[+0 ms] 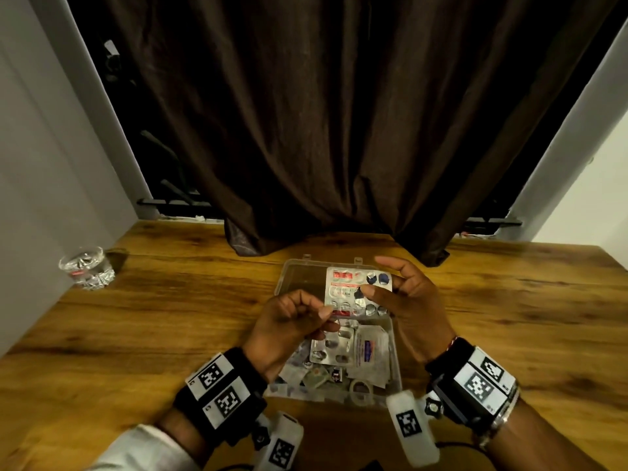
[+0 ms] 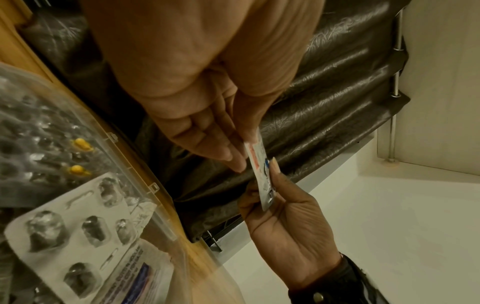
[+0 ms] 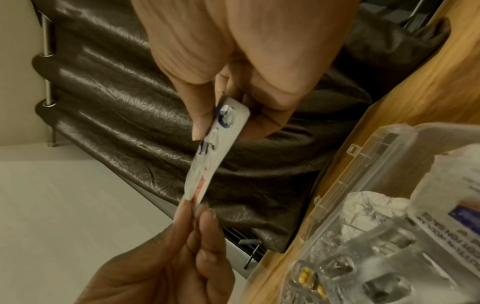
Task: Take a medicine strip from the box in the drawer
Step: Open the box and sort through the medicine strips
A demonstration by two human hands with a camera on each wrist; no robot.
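A silver medicine strip [image 1: 353, 290] with red bands and blue blisters is held up above an open clear plastic box [image 1: 289, 277] on the wooden table. My left hand [image 1: 324, 314] pinches the strip's near left edge between thumb and fingertips. My right hand [image 1: 380, 288] pinches its right side, thumb across the face. In the left wrist view the strip [image 2: 261, 164] is edge-on between my left hand [image 2: 240, 158] and right hand [image 2: 270, 185]. In the right wrist view the strip [image 3: 215, 156] runs from my right hand [image 3: 223, 121] down to the left hand's fingertips [image 3: 205, 214].
The box [image 2: 153, 186] holds several other blister strips [image 1: 331, 348] and a white sachet [image 1: 368, 346]. A glass of water [image 1: 86, 266] stands at the table's far left. A dark brown curtain [image 1: 339, 130] hangs behind the table [image 1: 153, 317] and rests on its back edge.
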